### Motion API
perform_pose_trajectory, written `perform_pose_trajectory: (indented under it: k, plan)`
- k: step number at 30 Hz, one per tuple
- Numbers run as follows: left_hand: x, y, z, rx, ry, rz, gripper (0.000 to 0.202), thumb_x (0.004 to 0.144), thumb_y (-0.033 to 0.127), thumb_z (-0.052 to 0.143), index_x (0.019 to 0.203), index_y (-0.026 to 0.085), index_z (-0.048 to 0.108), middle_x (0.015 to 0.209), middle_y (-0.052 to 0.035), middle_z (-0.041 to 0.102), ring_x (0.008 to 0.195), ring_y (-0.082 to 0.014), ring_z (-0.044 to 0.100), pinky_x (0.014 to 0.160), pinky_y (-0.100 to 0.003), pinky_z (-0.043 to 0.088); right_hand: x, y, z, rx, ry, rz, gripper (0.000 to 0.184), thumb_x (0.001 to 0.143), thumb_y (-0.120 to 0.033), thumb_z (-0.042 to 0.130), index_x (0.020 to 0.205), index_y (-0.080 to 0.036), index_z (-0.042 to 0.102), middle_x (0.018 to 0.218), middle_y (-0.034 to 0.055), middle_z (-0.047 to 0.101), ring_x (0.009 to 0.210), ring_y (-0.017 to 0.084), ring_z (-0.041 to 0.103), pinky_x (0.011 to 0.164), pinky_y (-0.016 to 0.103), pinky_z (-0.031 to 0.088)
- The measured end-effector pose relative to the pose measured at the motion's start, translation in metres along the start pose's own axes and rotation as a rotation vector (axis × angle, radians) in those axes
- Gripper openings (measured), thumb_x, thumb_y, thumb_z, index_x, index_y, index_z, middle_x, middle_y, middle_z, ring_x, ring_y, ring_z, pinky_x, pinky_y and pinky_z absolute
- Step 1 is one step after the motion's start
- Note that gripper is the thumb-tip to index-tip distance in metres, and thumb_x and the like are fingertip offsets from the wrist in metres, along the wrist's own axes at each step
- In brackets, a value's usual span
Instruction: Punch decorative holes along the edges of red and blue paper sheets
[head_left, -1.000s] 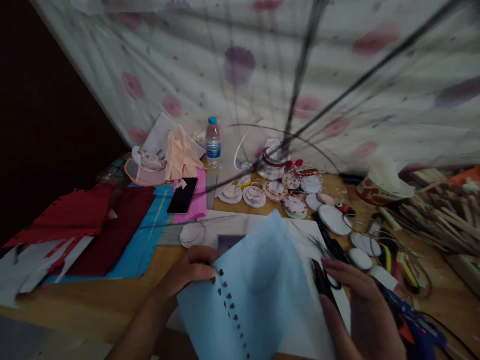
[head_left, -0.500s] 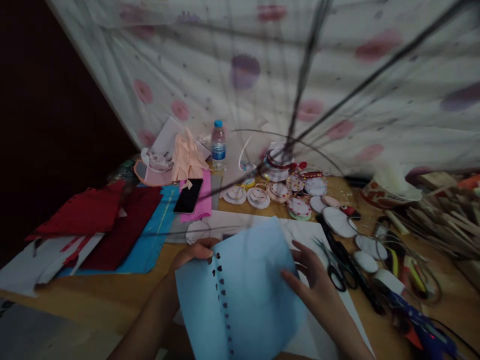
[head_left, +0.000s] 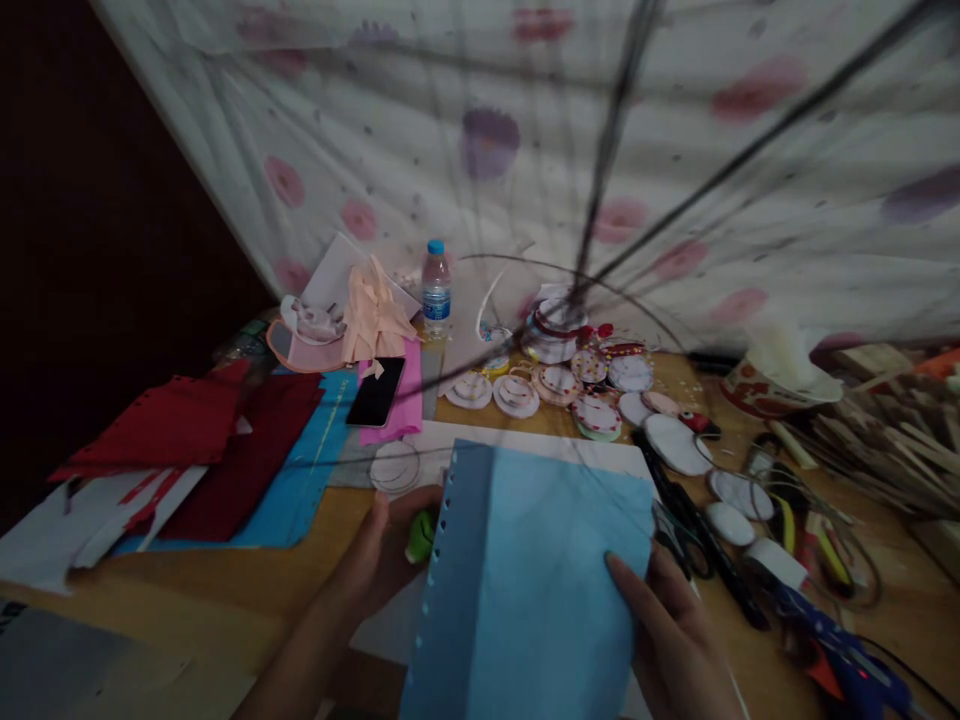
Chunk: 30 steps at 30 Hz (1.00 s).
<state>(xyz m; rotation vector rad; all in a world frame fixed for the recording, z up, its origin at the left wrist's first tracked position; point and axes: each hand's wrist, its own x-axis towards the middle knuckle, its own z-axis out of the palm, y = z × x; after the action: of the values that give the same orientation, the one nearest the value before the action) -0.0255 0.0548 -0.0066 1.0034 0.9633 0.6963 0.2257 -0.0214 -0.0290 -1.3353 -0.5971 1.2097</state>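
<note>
A light blue sheet of paper (head_left: 559, 580) is held up in front of me, with a crease down its left side and a row of small holes along the left edge. My right hand (head_left: 667, 620) pinches its right edge, thumb on the front face. At the left edge, my left hand (head_left: 394, 545) is closed around a small green hole punch (head_left: 421, 537), partly hidden by the fingers. White paper (head_left: 435, 440) lies on the table beneath. Scissors (head_left: 686, 545) lie just beyond my right hand, partly covered by the blue sheet.
Red felt sheets (head_left: 180, 420), a phone (head_left: 376, 392) and a water bottle (head_left: 436, 290) are on the left and at the back. Decorated discs (head_left: 559, 385) stand at the back centre. A blue glue gun (head_left: 840, 640), pliers and wood sticks (head_left: 877, 430) are on the right.
The blue sheet has turned more upright and shifted right; its punched row now runs along the left edge. The green punch has come into view in my left hand. My right hand moved lower right.
</note>
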Motion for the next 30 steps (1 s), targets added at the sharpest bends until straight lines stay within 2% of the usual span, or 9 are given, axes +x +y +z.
perform_pose_trajectory:
  k: [4,7,10,13,15,18,21,26,30]
  plan:
    - [-0.01,0.004,0.001,0.116,0.012,0.037,0.047,0.058,0.056,0.077,0.086,0.019,0.071,0.078,-0.0016,0.067,0.075,-0.0195,0.058,0.067,-0.026,0.045,-0.01,0.016,-0.01,-0.069,0.002,0.024,0.038,0.081,-0.043,0.063,0.117,-0.031,0.058,0.113,0.0041,0.07,0.088,0.027,0.07,0.067,0.035,0.059]
    - [-0.016,0.011,0.004,0.26,0.035,-0.019,0.028,0.072,0.042,0.071,0.087,0.019,0.072,0.081,-0.001,0.069,0.071,-0.0177,0.058,0.063,-0.025,0.046,-0.011,0.021,-0.02,-0.113,-0.016,-0.003,0.036,0.081,-0.042,0.064,0.114,-0.03,0.057,0.112,0.0041,0.07,0.094,0.027,0.068,0.071,0.034,0.058]
    - [-0.02,0.021,0.003,0.394,-0.006,-0.025,0.025,0.077,0.041,0.065,0.082,0.017,0.071,0.076,-0.0003,0.066,0.067,-0.0168,0.057,0.057,-0.023,0.044,-0.003,0.009,-0.03,-0.19,0.043,-0.207,0.022,0.08,-0.037,0.066,0.099,-0.028,0.058,0.105,0.0029,0.067,0.098,0.023,0.063,0.079,0.029,0.053]
    - [-0.019,0.03,0.0,0.607,-0.125,0.048,0.02,0.078,0.036,0.064,0.074,0.017,0.069,0.069,0.0022,0.06,0.068,-0.016,0.055,0.06,-0.022,0.042,0.005,-0.016,-0.031,-0.266,0.084,-0.414,0.017,0.083,-0.033,0.063,0.097,-0.026,0.057,0.107,0.0034,0.062,0.105,0.021,0.058,0.091,0.029,0.046]
    - [-0.017,0.034,0.001,0.705,-0.235,0.099,0.019,0.077,0.033,0.065,0.068,0.017,0.068,0.064,0.0037,0.057,0.066,-0.0147,0.053,0.062,-0.022,0.04,0.007,-0.031,-0.022,-0.416,-0.001,-0.477,0.019,0.084,-0.032,0.061,0.101,-0.026,0.058,0.107,0.0055,0.062,0.102,0.023,0.059,0.089,0.031,0.047]
    - [-0.013,0.037,0.006,0.73,-0.355,0.126,0.017,0.075,0.032,0.068,0.064,0.019,0.067,0.062,0.0047,0.055,0.064,-0.0135,0.05,0.059,-0.021,0.038,0.005,-0.042,0.0,-0.642,-0.306,-0.473,0.029,0.081,-0.033,0.062,0.109,-0.027,0.06,0.104,0.0061,0.065,0.092,0.024,0.062,0.08,0.033,0.052]
    - [-0.009,0.036,0.007,0.652,-0.443,0.106,0.022,0.074,0.037,0.069,0.062,0.019,0.064,0.06,0.0046,0.052,0.061,-0.0125,0.047,0.054,-0.021,0.034,0.004,-0.043,0.016,-0.778,-0.377,-0.391,0.029,0.074,-0.035,0.068,0.102,-0.026,0.066,0.096,0.0048,0.07,0.089,0.026,0.063,0.081,0.036,0.052]
    - [-0.002,0.022,-0.002,0.481,-0.426,-0.049,0.052,0.082,0.057,0.053,0.049,0.019,0.043,0.049,0.0063,0.032,0.045,-0.0087,0.029,0.042,-0.023,0.02,0.006,-0.043,0.019,-0.638,-0.611,-0.22,0.016,0.08,-0.036,0.063,0.088,-0.023,0.069,0.083,0.0019,0.071,0.078,0.022,0.064,0.07,0.029,0.052]
    - [0.0,0.018,-0.008,0.488,-0.369,-0.028,0.058,0.082,0.068,0.04,0.051,0.02,0.039,0.05,0.0074,0.026,0.046,-0.009,0.022,0.044,-0.024,0.017,0.005,-0.041,0.012,-0.553,-0.528,-0.169,0.023,0.082,-0.04,0.061,0.071,-0.02,0.065,0.068,0.0001,0.063,0.064,0.017,0.059,0.057,0.024,0.048]
